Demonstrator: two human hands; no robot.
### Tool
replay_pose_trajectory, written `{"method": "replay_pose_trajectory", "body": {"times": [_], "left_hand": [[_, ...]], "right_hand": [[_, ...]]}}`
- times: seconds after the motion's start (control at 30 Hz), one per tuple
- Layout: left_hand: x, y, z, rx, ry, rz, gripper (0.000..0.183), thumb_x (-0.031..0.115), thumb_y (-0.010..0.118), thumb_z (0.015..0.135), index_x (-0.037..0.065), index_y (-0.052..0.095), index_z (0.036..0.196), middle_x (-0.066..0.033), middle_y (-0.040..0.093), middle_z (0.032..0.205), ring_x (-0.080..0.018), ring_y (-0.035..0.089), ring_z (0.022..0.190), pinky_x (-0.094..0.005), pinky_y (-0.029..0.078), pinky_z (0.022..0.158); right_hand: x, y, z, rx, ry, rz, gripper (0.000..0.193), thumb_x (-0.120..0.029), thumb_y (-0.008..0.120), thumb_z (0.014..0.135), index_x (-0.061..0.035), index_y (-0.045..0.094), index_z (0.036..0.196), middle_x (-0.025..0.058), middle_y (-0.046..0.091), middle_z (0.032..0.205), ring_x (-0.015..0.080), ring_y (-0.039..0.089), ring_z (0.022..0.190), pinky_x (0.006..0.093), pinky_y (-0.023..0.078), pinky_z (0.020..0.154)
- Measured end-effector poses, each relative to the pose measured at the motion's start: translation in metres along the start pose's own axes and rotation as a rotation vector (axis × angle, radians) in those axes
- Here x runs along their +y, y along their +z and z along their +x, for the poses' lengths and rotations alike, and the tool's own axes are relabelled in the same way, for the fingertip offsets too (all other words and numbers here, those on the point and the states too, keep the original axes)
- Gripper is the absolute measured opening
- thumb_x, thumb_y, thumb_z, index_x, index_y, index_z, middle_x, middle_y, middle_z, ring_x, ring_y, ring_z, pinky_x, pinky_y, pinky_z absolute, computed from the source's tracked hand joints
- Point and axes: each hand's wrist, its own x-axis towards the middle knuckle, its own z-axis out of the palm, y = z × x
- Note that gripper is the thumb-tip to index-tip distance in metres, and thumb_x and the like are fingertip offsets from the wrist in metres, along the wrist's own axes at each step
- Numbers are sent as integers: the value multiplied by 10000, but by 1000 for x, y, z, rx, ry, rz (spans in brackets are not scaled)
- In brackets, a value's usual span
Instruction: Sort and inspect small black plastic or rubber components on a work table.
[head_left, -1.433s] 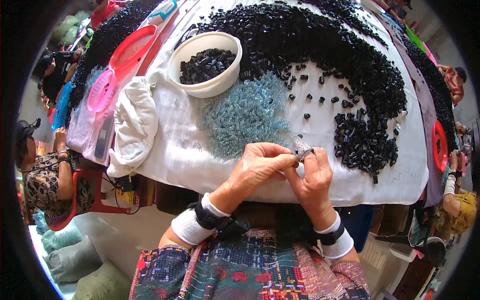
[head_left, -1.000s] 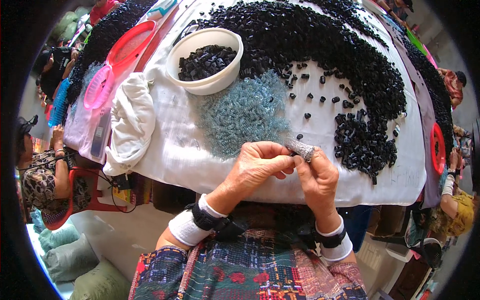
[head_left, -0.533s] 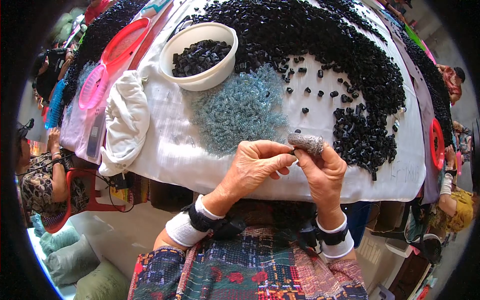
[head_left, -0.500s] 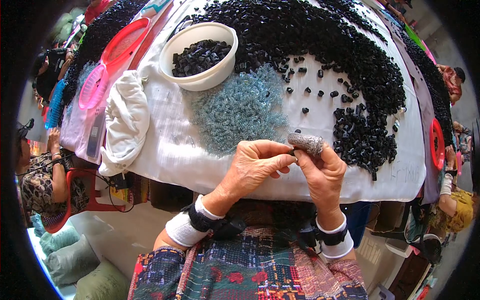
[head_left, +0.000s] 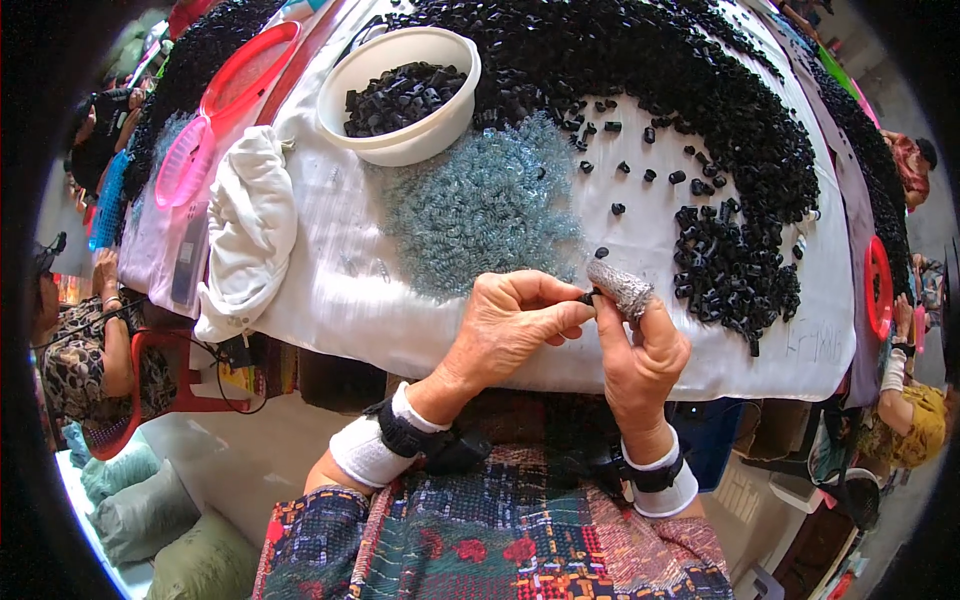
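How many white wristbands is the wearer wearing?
2: one white wristband on the wrist of the left hand, another on that of the right hand. Both wrists show; none seems hidden.

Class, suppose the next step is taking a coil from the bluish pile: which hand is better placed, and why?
Probably the left hand: it is nearer the bluish pile than the right hand, which wears a silvery finger wrap. The left seems to pinch a small black piece, though.
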Motion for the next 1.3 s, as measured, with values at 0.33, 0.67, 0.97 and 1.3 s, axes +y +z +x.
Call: {"method": "replay_pose_trajectory", "body": {"times": [0.33,0.67,0.97,1.3], "left_hand": [[5,3,-1,14,-28,36,154,101,690,815,-26,655,896,-77,669,762,-96,619,638,-211,513,584],[7,-6,2,-6,-82,-177,120,81,639,838,-18,637,905,-100,669,784,-152,652,686,-243,536,634],[7,-6,3,-35,-118,-164,102,64,638,837,-26,637,885,-98,667,797,-163,661,730,-249,541,670],[5,-2,3,-5,-61,-129,120,109,647,816,-9,667,812,-36,653,717,-67,586,629,-192,472,575]], "right_hand": [[-2,0,1,-25,-200,-155,189,60,633,785,18,651,968,128,694,884,180,675,805,279,513,719],[-11,8,0,-110,-177,-39,451,-46,734,684,38,562,1092,179,557,979,298,578,793,349,485,664],[-1,16,1,-75,-239,-48,405,-48,708,680,48,571,1049,175,539,906,316,553,773,377,473,670],[8,14,8,-63,-372,-175,313,-35,729,671,24,597,949,130,563,812,255,569,662,327,467,575]]}}
